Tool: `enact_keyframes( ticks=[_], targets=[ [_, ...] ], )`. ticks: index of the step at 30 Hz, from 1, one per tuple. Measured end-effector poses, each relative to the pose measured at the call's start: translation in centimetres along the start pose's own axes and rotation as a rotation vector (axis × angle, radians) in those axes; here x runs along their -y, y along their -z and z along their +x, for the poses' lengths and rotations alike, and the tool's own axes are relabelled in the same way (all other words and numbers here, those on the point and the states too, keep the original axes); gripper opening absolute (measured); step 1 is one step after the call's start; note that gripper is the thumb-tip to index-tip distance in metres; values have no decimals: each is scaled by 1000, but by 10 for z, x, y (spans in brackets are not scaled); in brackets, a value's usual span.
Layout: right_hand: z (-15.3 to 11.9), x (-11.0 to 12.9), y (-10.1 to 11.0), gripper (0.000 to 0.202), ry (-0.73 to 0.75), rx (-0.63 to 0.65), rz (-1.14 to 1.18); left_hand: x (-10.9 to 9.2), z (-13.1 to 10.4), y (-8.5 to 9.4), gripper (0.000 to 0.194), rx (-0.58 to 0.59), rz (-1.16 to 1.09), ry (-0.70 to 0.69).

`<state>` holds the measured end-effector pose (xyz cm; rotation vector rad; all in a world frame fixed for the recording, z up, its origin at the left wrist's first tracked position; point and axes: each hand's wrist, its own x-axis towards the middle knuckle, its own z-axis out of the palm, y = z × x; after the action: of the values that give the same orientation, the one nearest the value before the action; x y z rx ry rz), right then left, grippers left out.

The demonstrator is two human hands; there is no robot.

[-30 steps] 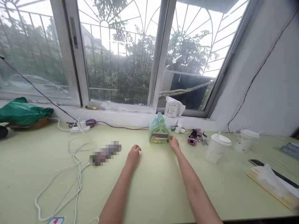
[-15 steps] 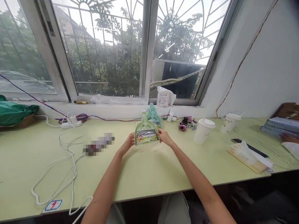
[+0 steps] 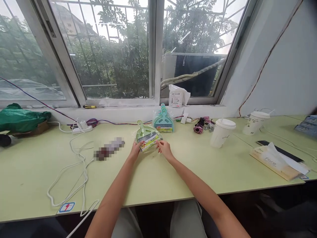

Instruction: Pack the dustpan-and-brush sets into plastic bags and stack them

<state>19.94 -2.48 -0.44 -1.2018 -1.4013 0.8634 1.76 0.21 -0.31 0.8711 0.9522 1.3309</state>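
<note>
Holding the green dustpan (image 3: 144,133) by its near left corner with the left hand (image 3: 135,150), grip wrapped close. At the green dustpan's near right corner, right hand (image 3: 164,148) with fingertips bent in, almost together; too small to see if pinching the wrap. Tipped over the table (image 3: 173,178), maybe touching it. Done so far, by the look of it: one dustpan in hand, yellow label (image 3: 150,141) on. Left over: blue-green dustpans (image 3: 163,119) in a pile, just behind and right of the green dustpan.

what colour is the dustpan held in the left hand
The dustpan is light green; it shows best in the head view.
</note>
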Motion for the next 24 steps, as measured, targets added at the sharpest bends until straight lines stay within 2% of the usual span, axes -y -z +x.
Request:
enact_keyframes(
  ticks=[2,5,7,10,13,16,19,24],
  targets=[
    [5,-1,3,43,-119,14,98,2,-2,-3,58,18,-18,-44],
    [8,1,13,36,-327,165,200,3,-5,-5,66,-1,-4,-94],
    [6,2,18,30,-385,212,301,2,-8,-8,68,4,7,-117],
    [1,1,17,26,-367,132,487,2,-14,-13,70,45,12,-121],
    [-1,-3,11,26,-363,18,593,3,-22,-21,73,135,16,-129],
    [2,-8,13,26,-402,-90,626,1,-24,-25,59,225,62,-142],
    [5,-9,20,22,-424,-108,641,-3,-19,-20,41,161,173,-163],
    [4,-5,28,23,-385,-68,611,-7,-9,-4,37,70,255,-63]
  ],
)
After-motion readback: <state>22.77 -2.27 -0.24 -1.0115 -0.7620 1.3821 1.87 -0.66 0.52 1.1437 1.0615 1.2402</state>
